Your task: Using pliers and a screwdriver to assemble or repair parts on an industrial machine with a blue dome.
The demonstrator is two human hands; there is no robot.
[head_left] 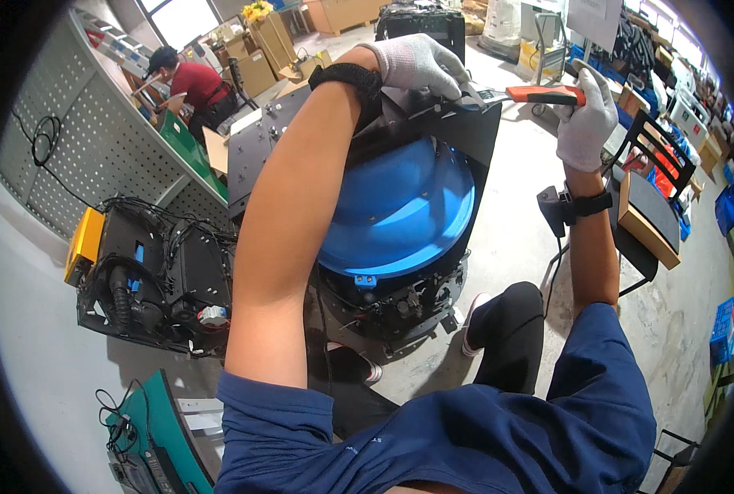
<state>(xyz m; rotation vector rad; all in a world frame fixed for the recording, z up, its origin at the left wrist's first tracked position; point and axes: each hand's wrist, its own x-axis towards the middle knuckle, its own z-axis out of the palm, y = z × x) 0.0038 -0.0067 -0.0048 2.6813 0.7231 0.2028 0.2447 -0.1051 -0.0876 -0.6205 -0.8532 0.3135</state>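
My right hand, in a pale work glove, grips a hand tool with an orange and black handle. Its metal end points left and reaches the corner of a black panel. My left hand, gloved too, bends over the panel's far edge, with its fingertips closed beside the tool's metal end. What those fingertips hold, if anything, is hidden. Under the panel sits a large blue dome-shaped part in a round black machine base. My left forearm crosses in front of the machine.
Left of the machine lies an opened black unit with cables and hoses. A perforated metal panel stands behind it. A black chair bearing a board is at right. Farther back, a person in red crouches near cardboard boxes.
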